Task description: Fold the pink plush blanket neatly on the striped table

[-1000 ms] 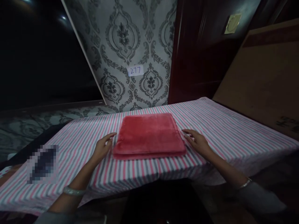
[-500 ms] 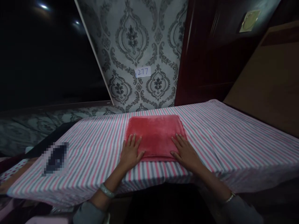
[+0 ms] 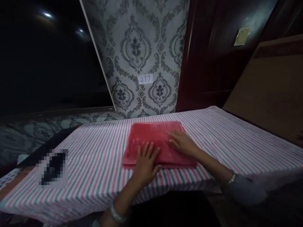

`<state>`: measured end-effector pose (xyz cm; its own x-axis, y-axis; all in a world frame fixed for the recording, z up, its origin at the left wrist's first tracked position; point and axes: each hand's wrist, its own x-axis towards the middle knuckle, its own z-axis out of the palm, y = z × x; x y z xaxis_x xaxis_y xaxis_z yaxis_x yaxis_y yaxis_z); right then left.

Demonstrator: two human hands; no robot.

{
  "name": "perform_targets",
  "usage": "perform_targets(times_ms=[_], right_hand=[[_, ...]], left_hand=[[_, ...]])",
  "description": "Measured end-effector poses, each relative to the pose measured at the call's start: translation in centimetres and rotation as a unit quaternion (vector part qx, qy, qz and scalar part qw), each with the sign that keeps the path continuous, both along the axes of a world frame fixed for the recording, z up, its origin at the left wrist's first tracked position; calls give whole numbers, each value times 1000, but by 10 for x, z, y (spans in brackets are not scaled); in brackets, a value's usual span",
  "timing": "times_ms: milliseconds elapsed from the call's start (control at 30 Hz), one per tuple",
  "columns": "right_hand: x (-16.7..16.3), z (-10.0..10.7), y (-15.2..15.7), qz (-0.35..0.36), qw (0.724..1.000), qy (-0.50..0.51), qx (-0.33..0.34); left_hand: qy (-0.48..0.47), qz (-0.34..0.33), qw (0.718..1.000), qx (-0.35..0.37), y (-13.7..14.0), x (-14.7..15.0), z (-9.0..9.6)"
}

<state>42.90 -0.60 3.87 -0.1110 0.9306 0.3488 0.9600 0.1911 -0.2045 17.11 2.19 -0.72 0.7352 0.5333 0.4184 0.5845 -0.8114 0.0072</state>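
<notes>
Viewing remotely, I record dim lighting, grey patterned wallpaper (image 3: 136,47), black screen (image 3: 47,66) left, dark-red panelling (image 3: 203,66) right.

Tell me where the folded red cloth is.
In the head view, the folded red cloth lies below centre on the striped tablecloth, with left hand over its near edge and right hand over its right side.

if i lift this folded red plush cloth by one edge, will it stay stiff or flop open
The folded red plush cloth would probably flop open: its layers look soft and no fastening shows. Its fuzzy surface suggests it won't feel slippery. Lying flat on the striped cover, it seems unlikely to roll or tip.
</notes>
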Motion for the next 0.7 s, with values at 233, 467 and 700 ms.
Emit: perform_targets(times_ms=[233, 467, 700], right_hand=[[-11, -5, 80, 31, 992, -69, -106], [17, -32, 111, 32, 988, -89, -118], [49, -27, 139, -32, 980, -102, -168]], left_hand=[[-10, -10, 1000, -25, -21, 27, -38], [-28, -13, 999, -7, -22, 23, -44], [-22, -9, 1000, -18, -26, 24, -45]])
